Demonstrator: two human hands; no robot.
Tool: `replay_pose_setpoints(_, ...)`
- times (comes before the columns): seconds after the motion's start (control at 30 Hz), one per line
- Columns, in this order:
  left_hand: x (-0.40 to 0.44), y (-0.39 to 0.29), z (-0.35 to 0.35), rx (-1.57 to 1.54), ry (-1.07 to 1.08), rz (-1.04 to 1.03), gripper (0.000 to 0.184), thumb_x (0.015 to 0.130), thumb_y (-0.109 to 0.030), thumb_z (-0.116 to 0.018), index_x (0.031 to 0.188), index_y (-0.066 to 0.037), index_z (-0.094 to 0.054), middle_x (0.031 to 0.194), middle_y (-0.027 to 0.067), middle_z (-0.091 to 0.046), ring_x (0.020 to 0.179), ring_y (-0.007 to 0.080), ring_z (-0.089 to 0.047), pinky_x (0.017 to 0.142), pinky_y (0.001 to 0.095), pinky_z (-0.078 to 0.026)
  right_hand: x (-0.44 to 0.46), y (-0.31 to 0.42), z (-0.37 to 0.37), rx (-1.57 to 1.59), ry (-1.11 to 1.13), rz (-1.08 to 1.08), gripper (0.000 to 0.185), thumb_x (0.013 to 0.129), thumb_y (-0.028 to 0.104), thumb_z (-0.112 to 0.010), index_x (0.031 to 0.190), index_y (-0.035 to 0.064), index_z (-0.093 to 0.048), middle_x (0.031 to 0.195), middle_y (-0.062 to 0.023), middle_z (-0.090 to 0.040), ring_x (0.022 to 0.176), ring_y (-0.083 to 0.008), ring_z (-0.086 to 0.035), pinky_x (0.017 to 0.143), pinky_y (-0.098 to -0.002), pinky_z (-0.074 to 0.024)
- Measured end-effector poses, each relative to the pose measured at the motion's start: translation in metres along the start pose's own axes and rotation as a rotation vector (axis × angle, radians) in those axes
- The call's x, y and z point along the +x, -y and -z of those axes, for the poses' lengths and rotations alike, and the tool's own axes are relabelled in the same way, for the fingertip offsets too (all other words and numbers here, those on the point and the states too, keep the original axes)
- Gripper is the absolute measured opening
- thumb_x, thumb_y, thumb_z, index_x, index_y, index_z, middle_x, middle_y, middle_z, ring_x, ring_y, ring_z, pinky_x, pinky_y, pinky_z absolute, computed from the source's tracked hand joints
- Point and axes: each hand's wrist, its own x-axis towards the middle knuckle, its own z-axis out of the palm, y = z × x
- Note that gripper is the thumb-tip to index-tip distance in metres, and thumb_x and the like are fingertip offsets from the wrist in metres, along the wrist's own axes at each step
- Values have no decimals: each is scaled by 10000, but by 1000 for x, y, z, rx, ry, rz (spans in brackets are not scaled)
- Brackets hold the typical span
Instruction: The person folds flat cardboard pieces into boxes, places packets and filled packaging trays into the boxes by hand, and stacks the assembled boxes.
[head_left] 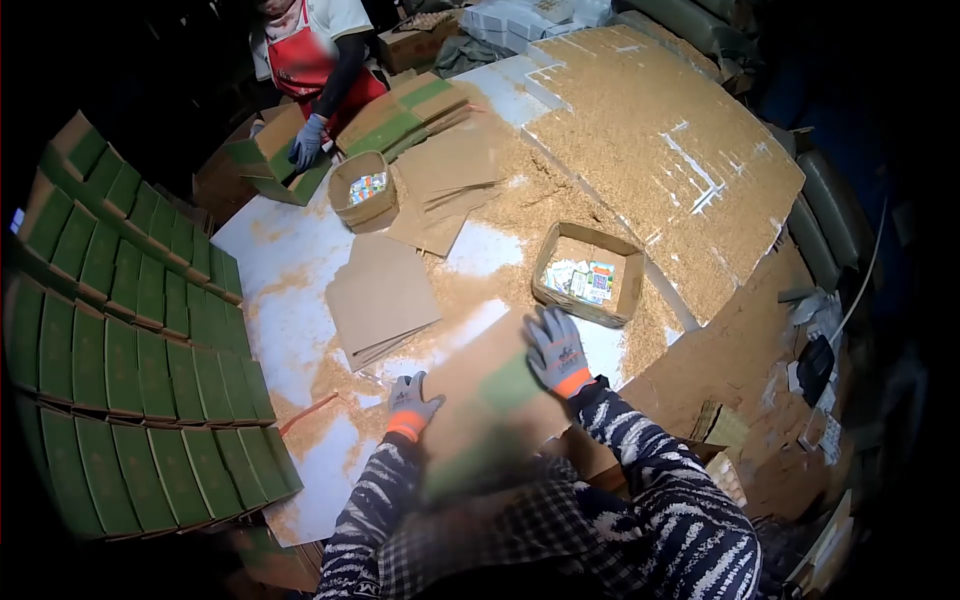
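A cardboard box [480,365] with a green band lies in front of my body, its near part blurred. My left hand [413,405], in a grey glove with an orange cuff, rests at its left edge, fingers apart. On its upper right side lies my right hand [558,350], gloved the same way, fingers spread. Just beyond my right hand stands an open carton [628,285] with small printed cards [585,281] inside. A stack of flat cardboard sheets [382,295] lies beyond my left hand.
Stacked green boxes [135,370] line the left side. Across the table, a co-worker's gloved hand [308,142] touches a green box [270,165]. A second carton [362,205] holds cards. Sawdust-like material [660,130] covers the right part. More cardboard sheets [450,160] lie at the back.
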Motion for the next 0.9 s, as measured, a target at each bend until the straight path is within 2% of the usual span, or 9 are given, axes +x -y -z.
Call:
replay_pose_setpoints(0.13,14,-7,11,-210,221,-154,735,740,-391,-749,1382,-129,-504,1373,203,-520,1309,392,-440,1067,438,-395,-54,17,-46,50,209,172,691,880,401,-619,1467,118,-389,1512,-207,-345,1394,-421,-302,1156,-535,-228)
replay_pose_setpoints(0.23,10,-11,-2,-19,81,-295,749,759,-365,-725,1439,-187,-466,1466,161,-453,1374,393,-365,1119,458,-341,-66,5,-48,75,231,135,745,871,437,-629,1490,123,-359,1531,-202,-324,1408,-426,-279,1158,-546,-212)
replay_pose_setpoints(0.33,-6,-26,20,44,-98,-415,730,750,-430,-742,1402,-187,-519,1470,145,-462,1310,407,-425,1101,468,-345,-50,14,-4,95,195,77,794,845,480,-660,1490,122,-364,1533,-203,-319,1404,-441,-274,1149,-561,-215)
replay_pose_setpoints(0.47,-51,-65,109,-207,27,-391,614,753,-338,-756,1325,-198,-583,1231,151,-627,1129,336,-584,971,421,-454,-8,52,84,-11,-16,105,750,822,456,-700,1446,129,-442,1493,-171,-383,1378,-441,-307,1148,-566,-220)
replay_pose_setpoints(0.53,-81,-86,153,-30,-226,-592,448,755,-274,-753,1181,-168,-665,1004,121,-651,971,332,-616,849,432,-493,5,59,110,-12,-71,238,673,821,402,-701,1404,153,-477,1476,-116,-428,1372,-408,-340,1152,-559,-212)
replay_pose_setpoints(0.63,-99,-101,174,2,-339,-647,457,780,-272,-727,1215,-160,-639,984,118,-636,949,334,-612,831,430,-493,9,73,126,-61,-174,324,571,832,367,-691,1343,168,-533,1427,-79,-485,1338,-381,-394,1138,-556,-246)
replay_pose_setpoints(0.73,-84,-102,166,197,-255,-604,467,851,-318,-674,1283,-161,-594,1051,139,-624,985,355,-602,835,445,-491,-1,62,107,-107,-204,382,510,825,384,-700,1263,143,-597,1377,-102,-527,1318,-381,-423,1125,-569,-270)
replay_pose_setpoints(0.83,-68,-95,165,-3,-170,-579,540,940,-424,-572,1397,-147,-494,1183,205,-572,1080,406,-566,927,465,-467,-9,48,94,-98,-264,475,482,797,382,-715,1226,187,-609,1384,-64,-526,1273,-341,-461,1066,-533,-340)
replay_pose_setpoints(0.9,-56,-88,168,-19,-73,-569,529,937,-370,-567,1403,-137,-476,1293,217,-545,1142,430,-542,966,464,-454,-2,44,93,-25,-322,564,443,781,387,-712,1175,207,-619,1345,-44,-547,1202,-306,-512,1025,-496,-375)
